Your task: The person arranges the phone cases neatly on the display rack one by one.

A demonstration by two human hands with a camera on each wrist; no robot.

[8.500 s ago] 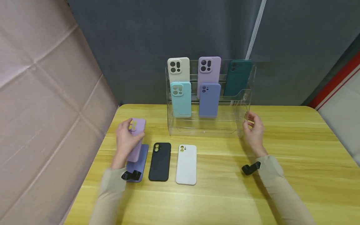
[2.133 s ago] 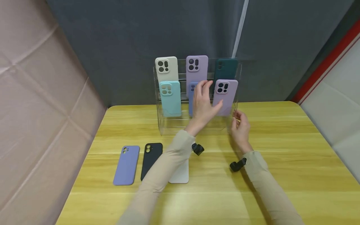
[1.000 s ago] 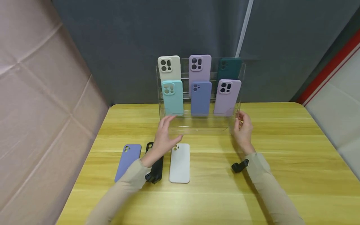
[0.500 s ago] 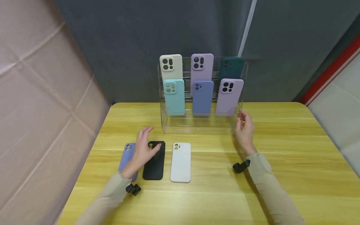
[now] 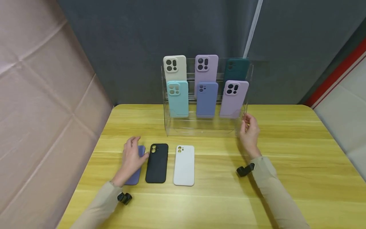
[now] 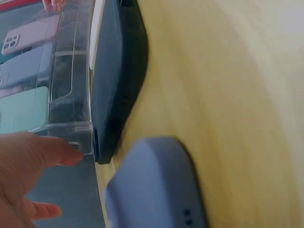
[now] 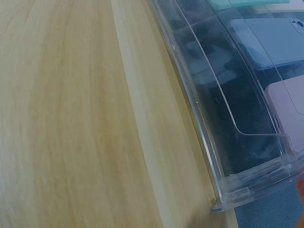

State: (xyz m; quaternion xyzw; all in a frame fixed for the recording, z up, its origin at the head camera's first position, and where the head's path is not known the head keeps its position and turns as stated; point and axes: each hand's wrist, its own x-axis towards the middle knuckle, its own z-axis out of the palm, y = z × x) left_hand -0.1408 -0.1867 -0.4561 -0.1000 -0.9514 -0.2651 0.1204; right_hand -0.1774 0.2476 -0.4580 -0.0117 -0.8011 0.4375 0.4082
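My left hand (image 5: 132,159) is over the periwinkle phone case (image 5: 133,176) on the table, covering much of it. In the left wrist view the thumb (image 6: 57,151) and a finger stand apart, with the periwinkle case's end (image 6: 152,185) beside them. A black phone case (image 5: 157,163) and a white phone case (image 5: 184,165) lie flat to its right. My right hand (image 5: 249,135) pinches the right side of the clear acrylic display rack (image 5: 200,130); its fingertips are partly hidden.
In the rack's front row stand a turquoise case (image 5: 178,103), a blue case (image 5: 207,103) and a lilac case (image 5: 233,103). Behind them are a cream case (image 5: 180,74), another lilac case (image 5: 210,74) and a dark green case (image 5: 240,71). A dark curtain (image 5: 171,28) hangs behind the table (image 5: 217,197).
A lilac case went from my left hand into the rack's front right place. The left hand then came back leftward and down to the periwinkle case. My right hand stays at the rack's side.
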